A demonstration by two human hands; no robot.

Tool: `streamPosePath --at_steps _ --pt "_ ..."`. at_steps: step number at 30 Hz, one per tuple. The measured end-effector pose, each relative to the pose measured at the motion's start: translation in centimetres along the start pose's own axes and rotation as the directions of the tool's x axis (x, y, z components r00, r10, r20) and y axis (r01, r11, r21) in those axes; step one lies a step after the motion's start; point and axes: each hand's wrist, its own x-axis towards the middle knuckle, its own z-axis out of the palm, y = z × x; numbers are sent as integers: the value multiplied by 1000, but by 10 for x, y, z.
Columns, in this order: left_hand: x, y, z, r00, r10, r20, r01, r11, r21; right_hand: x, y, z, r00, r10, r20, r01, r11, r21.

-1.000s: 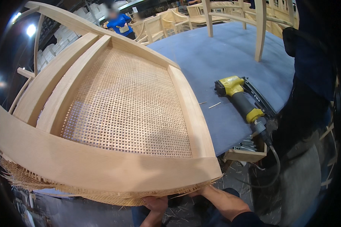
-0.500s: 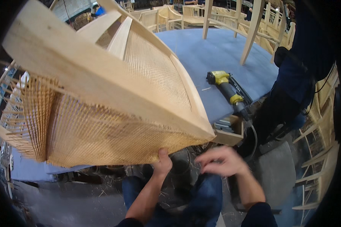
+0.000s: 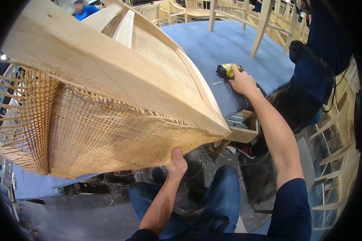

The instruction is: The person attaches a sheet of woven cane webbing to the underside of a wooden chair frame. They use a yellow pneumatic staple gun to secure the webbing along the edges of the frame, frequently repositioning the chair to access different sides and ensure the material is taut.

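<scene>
A pale wooden chair frame (image 3: 120,78) lies tilted across the left and middle of the head view. Woven cane webbing (image 3: 108,124) hangs along its near side, with loose strand ends fraying at the left. My left hand (image 3: 177,164) grips the webbing's lower edge, thumb up on the outside and the other fingers hidden behind it. Over on the blue table, my right hand (image 3: 244,83) is closed around a yellow and black nail gun (image 3: 226,71), index finger stretched along its top. My hand and forearm cover most of the tool.
The padded blue table (image 3: 197,38) carries an upturned chair's legs (image 3: 263,34) at its far side. A small wooden box (image 3: 245,134) of metal staple or nail strips sits at the table's near edge. Someone in dark clothing (image 3: 313,80) stands at the right. Chair frames (image 3: 338,140) are stacked beyond.
My right hand has moved up and forward from beside the frame's near corner onto the nail gun. My left hand keeps its hold on the webbing.
</scene>
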Motion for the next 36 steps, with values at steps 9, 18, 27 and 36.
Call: streamPosePath --at_steps 9,18,27,36 --pt "-4 -8 -8 986 -160 -55 163 985 62 -203 -8 -45 969 91 -228 179 377 909" --pt "-3 -8 -1 980 -190 -61 191 982 9 -339 -98 -6 998 18 -65 66 -83 994" --pt "7 7 -1 995 -101 1 100 994 49 -335 -128 -2 996 81 43 -16 -306 952" --pt "-2 9 4 981 -196 8 196 980 -27 -330 -139 -7 995 103 -9 35 -249 968"
